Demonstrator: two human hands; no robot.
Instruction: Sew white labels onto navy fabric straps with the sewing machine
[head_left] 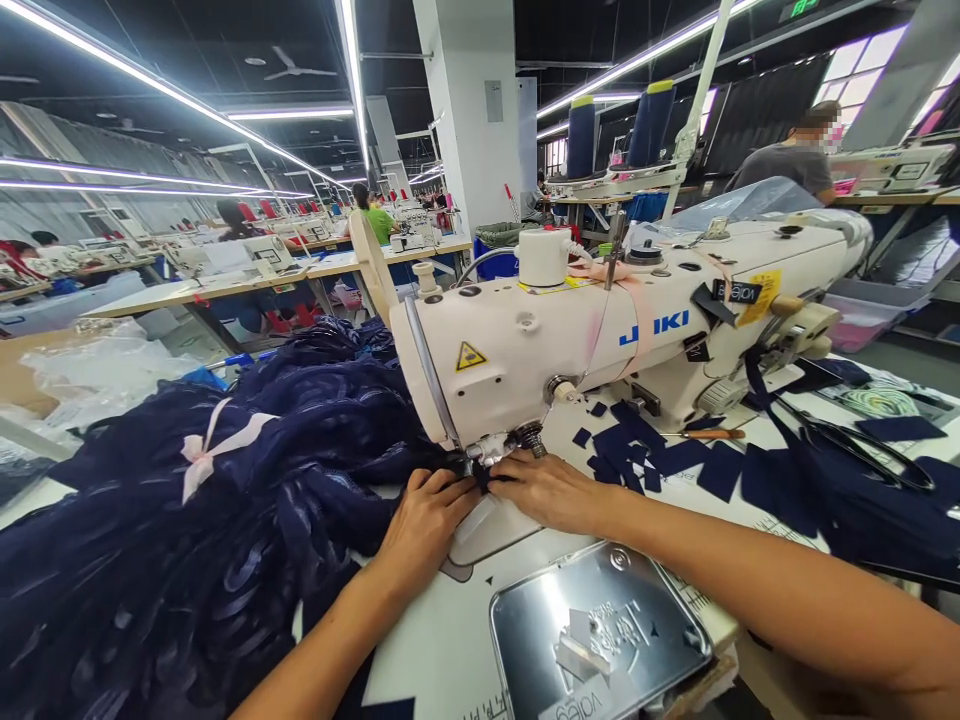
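Observation:
A white sewing machine [525,340] stands across the table, its needle end low over the plate. Under the presser foot [471,464] lies a small dark piece of navy fabric [481,482]. My left hand [427,515] is on the left of it, fingertips pressed together on the fabric. From the right, my right hand [551,492] grips the same piece, its fingers closed close to the needle. The fingers partly hide the fabric. A large heap of navy garments [225,500], with a pale pink tie [217,448] around part of it, spreads left of my left hand.
Cut navy patches [679,455] lie right of the machine, near black-handled scissors [870,440] and a wooden-handled tool [705,434]. A shiny metal tin lid [592,620] rests in front of me. Thread cones [581,140] stand behind. Other people sit at machines farther off.

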